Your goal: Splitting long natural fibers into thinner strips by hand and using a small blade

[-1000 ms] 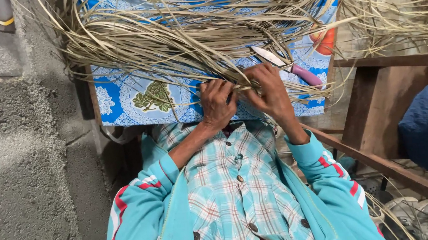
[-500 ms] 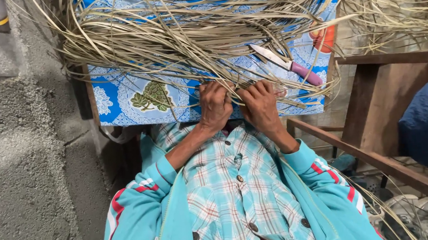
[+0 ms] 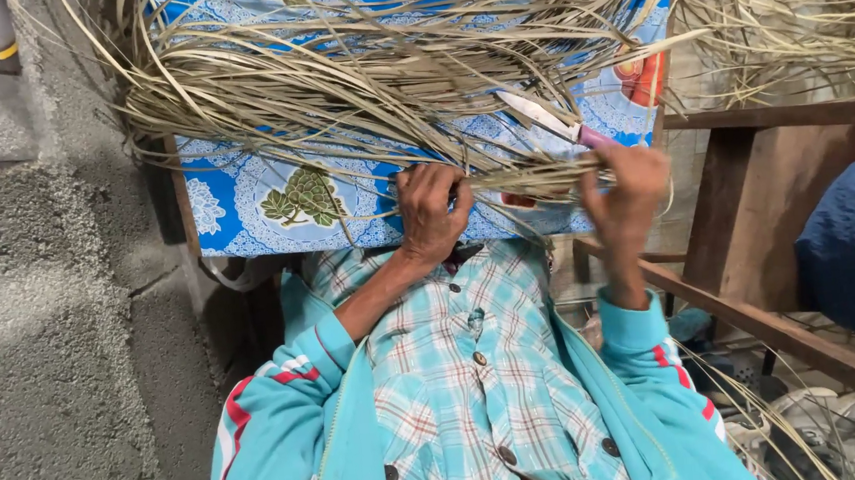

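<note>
Head view, looking down over the person's chest at the desk edge. Left hand point(image 3: 430, 210) sits at the near edge of the desk point(image 3: 235, 208), fingers curled down, grip clenched on a bundle of dry reed strips point(image 3: 514, 179) that runs sideways toward the right hand. Right hand point(image 3: 625, 191) is off to the right, near the desk's right corner, well apart from the left; its fingers close around the far end of the same bundle, grip grasping the strips. Strip bundle stretched roughly level between the two hands, just over the desk edge.

Rest of the dry strips form a big loose pile point(image 3: 366, 74) spread across the desk top, ends fanning out left and past the right side. Desk is covered by a blue and white patterned cloth point(image 3: 294, 194) with leaf prints, hanging over the front edge. Knife point(image 3: 549, 119) with pale blade and pink handle lies on the strips just above the right hand, blade pointing up-left; cannot tell if the hand touches the handle.

Person wears a teal jacket point(image 3: 290, 420) with red and white stripes, open over a checked shirt point(image 3: 468, 388). Grey concrete wall point(image 3: 42, 327) on the left. Wooden frame point(image 3: 746, 208) on the right of the desk, more dry strips point(image 3: 804, 23) heaped beyond it.
</note>
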